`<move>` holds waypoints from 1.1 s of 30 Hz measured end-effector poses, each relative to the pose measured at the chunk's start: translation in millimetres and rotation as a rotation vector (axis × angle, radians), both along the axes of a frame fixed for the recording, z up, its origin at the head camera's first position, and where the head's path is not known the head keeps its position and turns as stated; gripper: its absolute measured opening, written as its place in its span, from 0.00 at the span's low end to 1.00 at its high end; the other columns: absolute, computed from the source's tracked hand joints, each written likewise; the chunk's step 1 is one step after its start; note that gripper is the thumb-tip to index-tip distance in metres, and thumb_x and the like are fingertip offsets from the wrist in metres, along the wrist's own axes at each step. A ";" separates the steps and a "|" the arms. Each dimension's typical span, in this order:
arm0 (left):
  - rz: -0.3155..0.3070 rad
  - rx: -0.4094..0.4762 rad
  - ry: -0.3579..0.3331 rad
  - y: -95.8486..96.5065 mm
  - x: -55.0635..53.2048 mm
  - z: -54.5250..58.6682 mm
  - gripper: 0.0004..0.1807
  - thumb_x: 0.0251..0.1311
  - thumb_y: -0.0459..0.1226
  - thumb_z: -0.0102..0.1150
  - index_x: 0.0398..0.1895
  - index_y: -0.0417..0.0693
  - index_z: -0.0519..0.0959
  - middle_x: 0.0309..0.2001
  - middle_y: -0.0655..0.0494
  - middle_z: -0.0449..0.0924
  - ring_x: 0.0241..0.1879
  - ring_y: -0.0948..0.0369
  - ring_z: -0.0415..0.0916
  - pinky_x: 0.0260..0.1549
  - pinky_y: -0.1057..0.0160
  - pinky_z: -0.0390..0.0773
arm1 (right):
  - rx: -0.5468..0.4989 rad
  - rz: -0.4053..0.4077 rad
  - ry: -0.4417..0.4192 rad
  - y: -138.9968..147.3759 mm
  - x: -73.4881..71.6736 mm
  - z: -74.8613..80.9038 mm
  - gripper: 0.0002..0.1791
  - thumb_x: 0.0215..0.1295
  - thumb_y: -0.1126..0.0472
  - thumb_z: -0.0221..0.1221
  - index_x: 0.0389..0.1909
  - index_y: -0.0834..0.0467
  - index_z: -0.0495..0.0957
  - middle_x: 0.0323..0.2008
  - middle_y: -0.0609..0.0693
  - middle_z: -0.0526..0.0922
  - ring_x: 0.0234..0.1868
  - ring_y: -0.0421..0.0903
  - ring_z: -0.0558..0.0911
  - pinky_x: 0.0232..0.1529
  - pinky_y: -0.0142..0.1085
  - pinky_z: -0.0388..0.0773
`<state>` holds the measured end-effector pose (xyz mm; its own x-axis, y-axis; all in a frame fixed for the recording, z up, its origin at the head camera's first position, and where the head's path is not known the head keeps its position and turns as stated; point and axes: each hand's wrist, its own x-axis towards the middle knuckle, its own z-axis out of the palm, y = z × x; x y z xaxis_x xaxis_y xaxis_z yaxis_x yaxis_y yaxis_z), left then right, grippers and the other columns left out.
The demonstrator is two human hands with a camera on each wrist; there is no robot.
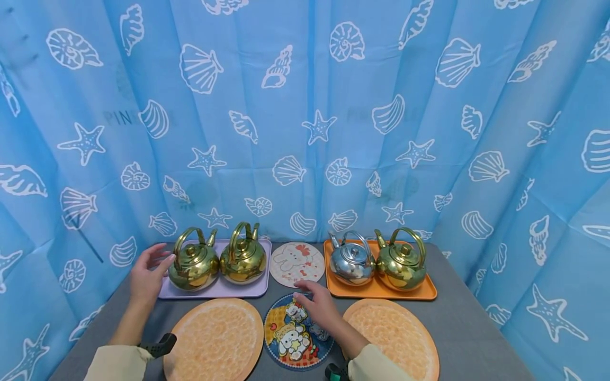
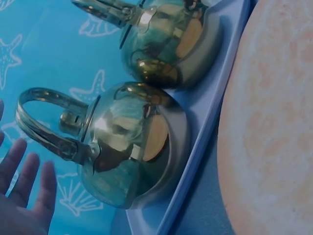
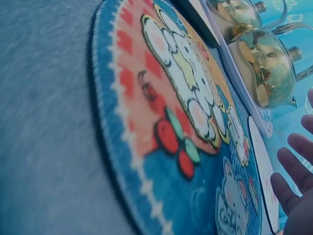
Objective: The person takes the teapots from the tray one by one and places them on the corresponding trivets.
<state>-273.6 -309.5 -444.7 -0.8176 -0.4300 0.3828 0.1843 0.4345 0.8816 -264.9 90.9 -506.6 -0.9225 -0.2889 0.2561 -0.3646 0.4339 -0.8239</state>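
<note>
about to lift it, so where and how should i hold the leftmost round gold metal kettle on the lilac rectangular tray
Probably the top of its arched gold metal handle, from above and the left with the left hand: the arch stands clear above the knobbed gold lid, while the neighbouring round gold kettle crowds its right side.

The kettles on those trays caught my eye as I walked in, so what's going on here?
A person's open left hand is beside the leftmost gold kettle, which shares the purple tray with another gold kettle; whether they touch is unclear. Their open right hand, holding nothing, is over the blue round mat. A silver kettle and a third gold kettle stand on the orange tray.
</note>
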 end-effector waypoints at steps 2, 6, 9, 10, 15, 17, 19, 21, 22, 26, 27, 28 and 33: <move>-0.034 -0.004 0.000 -1.3 -1.0 -0.3 0.27 0.66 0.43 0.60 0.64 0.39 0.70 0.53 0.39 0.75 0.40 0.65 0.70 0.28 0.71 0.78 | 0.008 -0.006 0.016 -3.7 -1.6 -0.6 0.19 0.72 0.55 0.56 0.57 0.61 0.77 0.55 0.53 0.79 0.54 0.51 0.78 0.53 0.51 0.75; -0.108 0.026 0.046 -12.9 -10.4 -13.1 0.27 0.64 0.45 0.62 0.62 0.41 0.72 0.50 0.42 0.77 0.39 0.65 0.73 0.25 0.69 0.80 | 0.040 -0.017 0.022 -10.9 -5.0 -1.2 0.18 0.71 0.55 0.57 0.57 0.59 0.78 0.53 0.50 0.80 0.52 0.49 0.79 0.52 0.49 0.76; -0.162 0.042 0.076 -25.3 -20.6 -27.7 0.27 0.62 0.46 0.64 0.62 0.43 0.73 0.49 0.45 0.78 0.40 0.65 0.74 0.24 0.69 0.79 | 0.053 -0.010 0.015 -16.8 -8.4 -1.4 0.18 0.71 0.55 0.57 0.57 0.58 0.78 0.51 0.49 0.81 0.50 0.47 0.79 0.50 0.47 0.77; -0.157 0.032 0.063 -26.5 -22.2 -29.4 0.28 0.63 0.47 0.63 0.62 0.44 0.73 0.49 0.45 0.78 0.40 0.65 0.74 0.24 0.69 0.80 | 0.048 -0.002 0.006 -19.0 -9.6 -1.3 0.18 0.71 0.55 0.57 0.57 0.59 0.77 0.51 0.49 0.81 0.50 0.47 0.79 0.50 0.47 0.77; -0.201 0.044 0.055 -31.5 -28.7 -33.1 0.26 0.61 0.47 0.65 0.61 0.47 0.75 0.50 0.46 0.78 0.43 0.62 0.75 0.25 0.67 0.80 | 0.016 0.023 -0.023 -32.2 -16.5 -1.4 0.18 0.71 0.57 0.57 0.58 0.59 0.77 0.53 0.51 0.81 0.51 0.47 0.79 0.51 0.46 0.77; -0.202 0.040 0.045 -25.6 -24.6 -25.1 0.26 0.62 0.47 0.64 0.60 0.46 0.75 0.51 0.45 0.77 0.43 0.62 0.74 0.25 0.67 0.81 | 0.012 0.021 -0.039 -37.9 -19.4 -2.7 0.18 0.71 0.57 0.57 0.58 0.59 0.77 0.53 0.51 0.81 0.51 0.47 0.79 0.51 0.45 0.77; -0.186 0.005 0.014 -16.6 -18.7 -14.4 0.28 0.63 0.48 0.62 0.62 0.42 0.73 0.53 0.41 0.75 0.44 0.62 0.73 0.27 0.67 0.81 | 0.010 0.019 -0.047 -43.1 -21.6 -4.6 0.18 0.70 0.57 0.58 0.57 0.60 0.77 0.53 0.52 0.81 0.51 0.47 0.79 0.51 0.45 0.77; -0.173 0.008 -0.016 -8.4 -14.2 -5.5 0.29 0.65 0.47 0.60 0.63 0.39 0.71 0.55 0.38 0.73 0.46 0.59 0.73 0.29 0.67 0.82 | 0.010 0.015 -0.049 -47.6 -22.8 -6.8 0.18 0.70 0.57 0.58 0.56 0.60 0.77 0.52 0.53 0.81 0.50 0.48 0.79 0.50 0.45 0.77; -0.164 0.013 -0.031 -6.0 -13.2 -2.7 0.29 0.66 0.46 0.60 0.63 0.38 0.70 0.55 0.37 0.73 0.48 0.57 0.72 0.30 0.66 0.82 | 0.009 0.012 -0.052 -49.7 -23.0 -7.6 0.18 0.70 0.57 0.59 0.56 0.60 0.77 0.52 0.53 0.81 0.50 0.48 0.79 0.50 0.45 0.77; -0.154 0.043 -0.056 -7.9 -20.2 -7.7 0.28 0.66 0.46 0.59 0.65 0.42 0.71 0.56 0.40 0.73 0.51 0.54 0.72 0.32 0.63 0.83 | -0.004 0.003 -0.046 -57.2 -23.5 -10.1 0.17 0.69 0.59 0.60 0.55 0.62 0.78 0.51 0.53 0.81 0.50 0.49 0.80 0.49 0.45 0.78; -0.165 0.048 -0.059 -9.7 -22.6 -10.0 0.28 0.66 0.46 0.60 0.65 0.44 0.71 0.56 0.41 0.73 0.51 0.54 0.72 0.33 0.62 0.83 | -0.005 -0.002 -0.044 -58.7 -23.7 -10.4 0.17 0.69 0.59 0.60 0.55 0.62 0.78 0.51 0.53 0.82 0.50 0.50 0.80 0.49 0.45 0.78; -0.180 0.059 -0.061 -12.2 -25.4 -12.7 0.28 0.66 0.46 0.60 0.65 0.45 0.71 0.57 0.42 0.74 0.51 0.55 0.72 0.33 0.60 0.83 | -0.009 -0.008 -0.049 -60.1 -24.2 -10.6 0.17 0.69 0.59 0.60 0.55 0.62 0.78 0.51 0.52 0.82 0.51 0.50 0.79 0.50 0.46 0.78; -0.214 0.092 -0.094 -5.2 -22.3 -3.0 0.28 0.68 0.42 0.57 0.68 0.43 0.67 0.58 0.40 0.72 0.49 0.58 0.74 0.37 0.55 0.83 | -0.004 -0.035 -0.066 -64.9 -28.1 -13.9 0.18 0.68 0.60 0.60 0.57 0.61 0.78 0.51 0.52 0.81 0.52 0.50 0.79 0.52 0.47 0.76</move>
<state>-296.0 -314.7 -447.6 -0.9239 -0.2729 0.2682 0.1790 0.3112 0.9333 -293.0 26.0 -520.5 -0.9470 -0.2550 0.1955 -0.2941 0.4423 -0.8473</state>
